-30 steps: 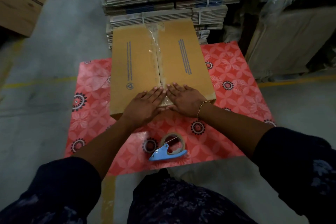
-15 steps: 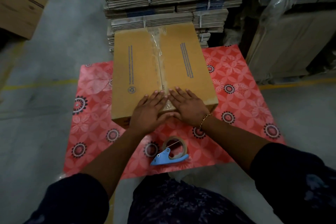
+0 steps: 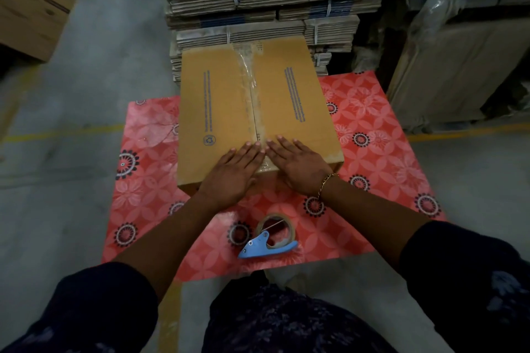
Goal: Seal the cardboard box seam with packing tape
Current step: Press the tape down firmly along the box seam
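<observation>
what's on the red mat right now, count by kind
cardboard box: 1
tape dispenser with its roll: 1
hands, left hand and right hand, flat on the box's near end: 2
total: 4

Closed brown cardboard box (image 3: 292, 100) resting on the far middle of a flat red flower-patterned mat (image 3: 381, 157) spread on the grey concrete floor (image 3: 71, 89). Left hand (image 3: 233, 173) and right hand (image 3: 298, 165) lie flat, side by side, on the box's near edge, flanking the clear-taped centre seam (image 3: 253, 106). Blue-handled packing tape dispenser (image 3: 271, 239) on the mat before the box; banded stack of flattened cardboard sheets (image 3: 263, 3) directly behind it.
</observation>
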Demonstrator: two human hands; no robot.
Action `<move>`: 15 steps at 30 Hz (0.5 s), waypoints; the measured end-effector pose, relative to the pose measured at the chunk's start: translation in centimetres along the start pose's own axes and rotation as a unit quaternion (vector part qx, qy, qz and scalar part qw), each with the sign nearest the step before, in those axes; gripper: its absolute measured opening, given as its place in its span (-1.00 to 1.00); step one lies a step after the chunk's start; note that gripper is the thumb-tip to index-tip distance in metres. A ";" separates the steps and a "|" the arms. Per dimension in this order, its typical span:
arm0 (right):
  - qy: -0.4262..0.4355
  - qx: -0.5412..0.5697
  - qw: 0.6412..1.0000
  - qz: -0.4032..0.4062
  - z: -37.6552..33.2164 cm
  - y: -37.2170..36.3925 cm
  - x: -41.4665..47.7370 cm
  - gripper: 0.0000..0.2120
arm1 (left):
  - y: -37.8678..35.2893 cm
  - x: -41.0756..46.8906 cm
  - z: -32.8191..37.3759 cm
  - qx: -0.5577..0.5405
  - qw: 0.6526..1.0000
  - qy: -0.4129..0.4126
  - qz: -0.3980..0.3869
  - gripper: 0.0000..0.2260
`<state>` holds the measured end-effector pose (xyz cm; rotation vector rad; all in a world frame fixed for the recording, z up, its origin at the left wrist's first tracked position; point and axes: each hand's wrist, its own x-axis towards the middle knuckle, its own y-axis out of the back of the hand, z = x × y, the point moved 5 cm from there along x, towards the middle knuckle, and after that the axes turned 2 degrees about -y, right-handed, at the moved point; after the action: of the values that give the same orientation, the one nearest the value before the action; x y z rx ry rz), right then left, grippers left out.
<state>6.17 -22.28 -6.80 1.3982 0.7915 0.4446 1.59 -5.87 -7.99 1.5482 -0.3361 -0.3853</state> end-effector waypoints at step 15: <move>0.002 -0.019 1.000 0.024 -0.3 2.3 1.1 -0.28 | -0.7 0.6 1.1 -0.008 0.994 0.063 0.090 -0.43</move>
<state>7.14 -20.93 -4.79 1.3834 0.7516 0.4975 1.66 -7.09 -8.75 1.5059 -0.3695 -0.1480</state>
